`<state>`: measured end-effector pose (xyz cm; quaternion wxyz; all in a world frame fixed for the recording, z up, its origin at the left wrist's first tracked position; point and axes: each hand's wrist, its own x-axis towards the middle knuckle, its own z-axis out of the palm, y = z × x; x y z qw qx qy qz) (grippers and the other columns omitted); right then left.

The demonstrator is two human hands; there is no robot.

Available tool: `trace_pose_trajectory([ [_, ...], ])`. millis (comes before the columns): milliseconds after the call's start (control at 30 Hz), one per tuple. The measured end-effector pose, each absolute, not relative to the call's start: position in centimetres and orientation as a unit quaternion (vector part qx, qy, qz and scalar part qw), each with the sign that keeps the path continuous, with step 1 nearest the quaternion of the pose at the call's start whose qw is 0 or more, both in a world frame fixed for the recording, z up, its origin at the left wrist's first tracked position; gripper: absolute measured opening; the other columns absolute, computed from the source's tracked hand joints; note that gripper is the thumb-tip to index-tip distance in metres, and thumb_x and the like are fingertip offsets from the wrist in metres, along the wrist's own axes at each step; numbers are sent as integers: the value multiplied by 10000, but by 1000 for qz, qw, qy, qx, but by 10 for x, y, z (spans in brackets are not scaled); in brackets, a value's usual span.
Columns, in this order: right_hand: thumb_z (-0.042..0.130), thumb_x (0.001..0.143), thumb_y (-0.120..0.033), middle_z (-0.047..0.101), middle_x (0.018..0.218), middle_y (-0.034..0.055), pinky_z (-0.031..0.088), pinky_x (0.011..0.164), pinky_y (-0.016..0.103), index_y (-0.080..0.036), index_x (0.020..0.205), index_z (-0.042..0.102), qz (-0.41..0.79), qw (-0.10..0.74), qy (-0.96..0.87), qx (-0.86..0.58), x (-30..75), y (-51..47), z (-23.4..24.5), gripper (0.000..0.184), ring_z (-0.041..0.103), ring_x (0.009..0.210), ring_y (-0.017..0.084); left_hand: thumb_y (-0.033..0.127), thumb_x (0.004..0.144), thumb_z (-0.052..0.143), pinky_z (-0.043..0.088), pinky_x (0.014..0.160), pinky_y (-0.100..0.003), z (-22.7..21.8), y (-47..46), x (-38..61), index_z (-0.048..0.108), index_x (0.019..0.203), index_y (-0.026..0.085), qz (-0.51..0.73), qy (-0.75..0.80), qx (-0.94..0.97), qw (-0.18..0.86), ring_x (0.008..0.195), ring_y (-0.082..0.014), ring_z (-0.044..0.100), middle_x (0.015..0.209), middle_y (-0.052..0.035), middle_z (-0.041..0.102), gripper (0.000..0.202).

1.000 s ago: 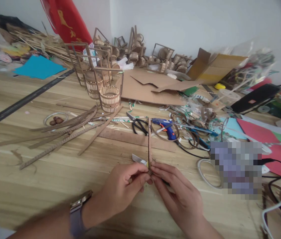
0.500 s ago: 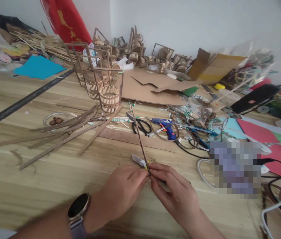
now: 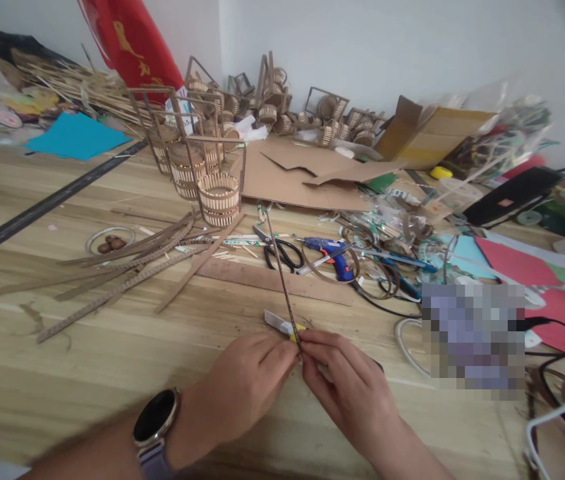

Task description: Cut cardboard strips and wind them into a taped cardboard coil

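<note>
My left hand (image 3: 250, 377), with a watch (image 3: 156, 417) on its wrist, is closed with its fingertips pinching the near end of a narrow brown cardboard strip (image 3: 285, 287). My right hand (image 3: 350, 383) pinches the same end from the other side, fingertips against those of the left. The strip is seen edge-on, showing its corrugation, and rises away from me. Just behind the fingers lies a utility knife (image 3: 277, 324), its blade pointing left. Part of its yellow and dark body is hidden by my right hand; whether that hand touches it I cannot tell.
Loose brown strips (image 3: 132, 273) lie at left beside small brown balls (image 3: 112, 243). Ahead are scissors (image 3: 285, 257), a blue glue gun (image 3: 330, 253) and little wooden buckets (image 3: 218, 200). Cardboard sheets (image 3: 307, 177), a cable (image 3: 387, 308) and a red sheet (image 3: 527, 287) lie beyond and right.
The strip's far end has shifted slightly to the right. Both hands stay almost where they were, still pinching its near end.
</note>
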<state>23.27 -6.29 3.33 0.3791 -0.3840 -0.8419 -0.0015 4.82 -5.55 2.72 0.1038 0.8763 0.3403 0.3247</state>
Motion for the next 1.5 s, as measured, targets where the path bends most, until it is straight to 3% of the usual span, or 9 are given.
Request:
trace_pose_trajectory([
  [567,547,897,-78,739,847,41,631,723,249,-213,964,624,32,406,-826,-389,234,-61,33,169,744,784,158,236,1065,323,559,732,-271,30,-57,50,629,959,177,349,350,851,176,778,-169,702,842,-42,738,330],
  [700,548,917,-116,753,944,64,627,734,276,-226,1040,632,17,406,-823,-397,237,-63,32,185,745,853,180,220,1025,416,551,703,-268,29,-56,49,637,960,186,351,396,812,245,745,-171,697,840,-35,742,233],
  [800,563,913,-123,727,1029,92,611,737,303,-231,992,666,-40,393,-829,-396,238,-65,32,168,727,891,198,202,994,461,540,666,-251,29,-55,48,640,944,185,349,418,790,282,703,-162,687,813,-25,738,187],
  [1200,600,877,-93,703,1042,87,518,826,375,-217,926,639,-71,399,-813,-418,231,-65,31,140,678,901,207,228,1058,335,558,669,-294,26,-59,50,625,920,174,359,373,841,158,717,-184,692,792,-47,729,325],
  [1500,554,837,-65,667,942,55,511,778,354,-226,891,594,-62,394,-815,-421,231,-64,34,174,651,824,194,215,1058,330,554,680,-281,30,-56,51,625,905,171,354,348,851,173,708,-172,675,775,-34,708,336],
])
